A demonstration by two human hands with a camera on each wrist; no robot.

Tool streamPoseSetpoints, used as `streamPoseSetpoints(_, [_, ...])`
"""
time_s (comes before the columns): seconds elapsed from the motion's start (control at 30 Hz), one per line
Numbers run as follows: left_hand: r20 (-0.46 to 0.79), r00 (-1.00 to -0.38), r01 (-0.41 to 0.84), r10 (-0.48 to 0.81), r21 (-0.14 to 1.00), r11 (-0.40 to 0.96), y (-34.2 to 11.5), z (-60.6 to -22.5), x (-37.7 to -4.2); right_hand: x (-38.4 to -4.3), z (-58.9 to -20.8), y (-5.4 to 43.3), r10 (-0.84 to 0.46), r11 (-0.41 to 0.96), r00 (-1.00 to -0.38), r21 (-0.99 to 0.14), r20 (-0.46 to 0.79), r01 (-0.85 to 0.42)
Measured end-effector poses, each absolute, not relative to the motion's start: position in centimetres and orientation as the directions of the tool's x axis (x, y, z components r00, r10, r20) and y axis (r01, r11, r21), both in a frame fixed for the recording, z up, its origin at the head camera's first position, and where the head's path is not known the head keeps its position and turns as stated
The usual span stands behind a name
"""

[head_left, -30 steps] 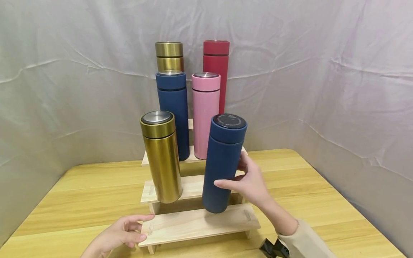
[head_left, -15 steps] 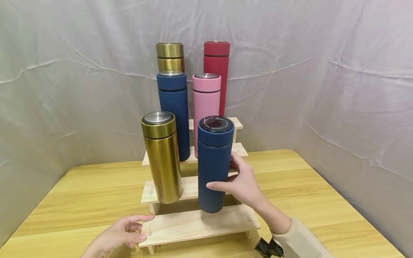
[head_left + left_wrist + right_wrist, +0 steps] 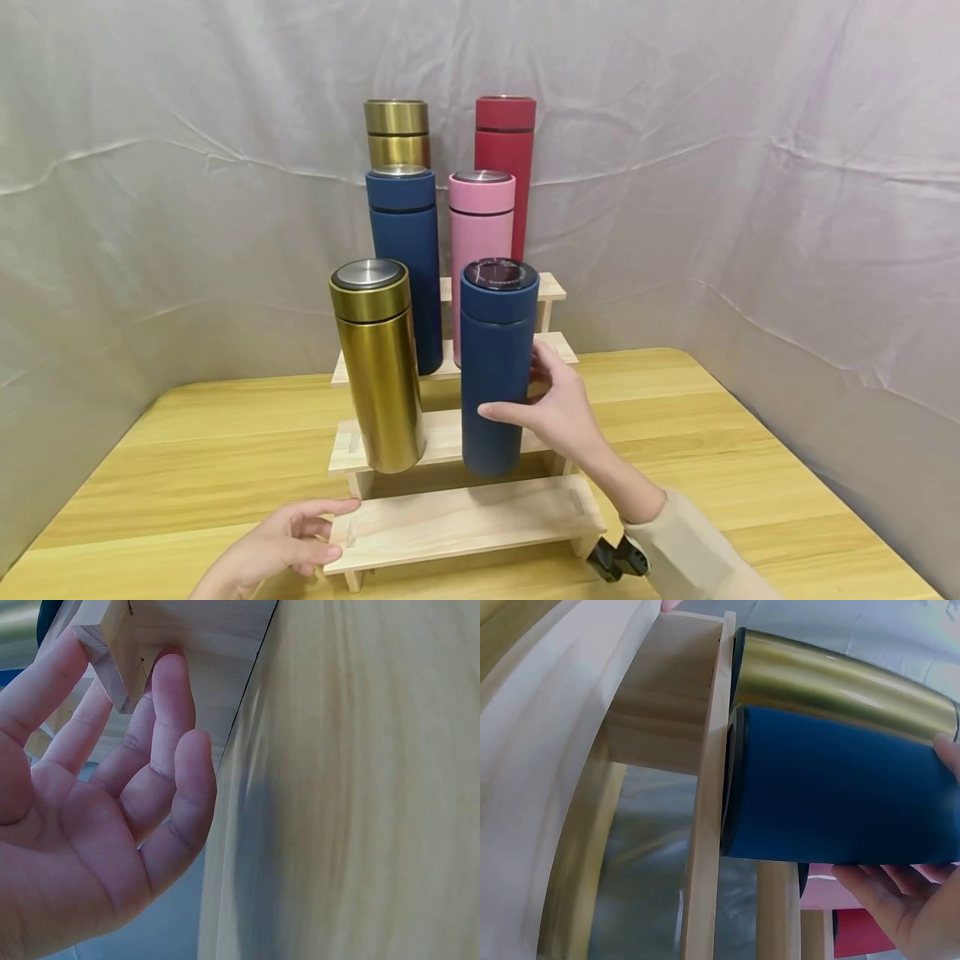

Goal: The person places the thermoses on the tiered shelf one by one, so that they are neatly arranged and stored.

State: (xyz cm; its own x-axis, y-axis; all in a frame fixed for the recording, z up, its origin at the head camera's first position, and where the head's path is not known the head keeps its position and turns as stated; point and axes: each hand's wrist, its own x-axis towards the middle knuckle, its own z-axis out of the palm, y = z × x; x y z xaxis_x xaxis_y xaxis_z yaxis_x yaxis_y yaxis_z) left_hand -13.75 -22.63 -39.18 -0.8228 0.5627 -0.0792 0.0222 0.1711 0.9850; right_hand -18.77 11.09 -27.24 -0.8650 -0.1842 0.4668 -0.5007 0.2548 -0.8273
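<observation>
My right hand [image 3: 558, 408] grips a dark blue thermos bottle [image 3: 495, 367] from its right side, thumb across the front. The bottle is upright, at the right part of the second step from the front. In the right wrist view the base of the blue bottle [image 3: 840, 787] is at the board's edge; whether it bears weight there, I cannot tell. My left hand [image 3: 273, 542] holds the left end of the lowest step of a wooden stand [image 3: 465, 525], thumb and index finger at its edges. A gold thermos bottle [image 3: 378, 375] stands left of the blue one.
Behind, another blue bottle [image 3: 405, 267] and a pink bottle [image 3: 482, 250] stand on the third step. A gold bottle [image 3: 397, 137] and a red bottle [image 3: 506, 142] are on the top step. Yellow wood-grain table [image 3: 697, 442] below; grey cloth [image 3: 675, 208] surrounds it.
The right hand has brought the blue bottle leftward and back, from a tilt to upright over the second step. The left hand has stayed at the lowest step's end.
</observation>
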Motion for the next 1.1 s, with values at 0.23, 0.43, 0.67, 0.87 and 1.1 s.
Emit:
streamPoseSetpoints(0.23, [-0.078, -0.820, 0.030, 0.567, 0.983, 0.179, -22.6, -39.1, -13.8, -19.3, -26.9, 10.8, -0.173, 0.259, -0.873, -0.834, 0.457, -0.488])
streamPoseSetpoints(0.43, [-0.095, -0.831, 0.018, 0.547, 0.980, 0.198, -22.5, -39.1, -13.7, -18.2, -25.4, 10.5, -0.181, 0.251, -0.858, -0.821, 0.481, -0.513])
streamPoseSetpoints(0.67, [-0.074, -0.832, 0.028, 0.550, 0.984, 0.174, -22.5, -39.1, -13.7, -20.4, -27.1, 11.3, -0.207, 0.205, -0.845, -0.822, 0.493, -0.531])
streamPoseSetpoints(0.87, [-0.049, -0.834, 0.065, 0.550, 0.980, 0.186, -22.3, -38.9, -13.7, -20.9, -27.7, 11.8, -0.251, 0.153, -0.819, -0.814, 0.516, -0.560])
streamPoseSetpoints(1.1, [-0.037, -0.860, 0.107, 0.509, 0.962, 0.251, -21.9, -38.5, -13.4, -21.2, -27.6, 12.1, -0.296, 0.144, -0.811, -0.816, 0.504, -0.560])
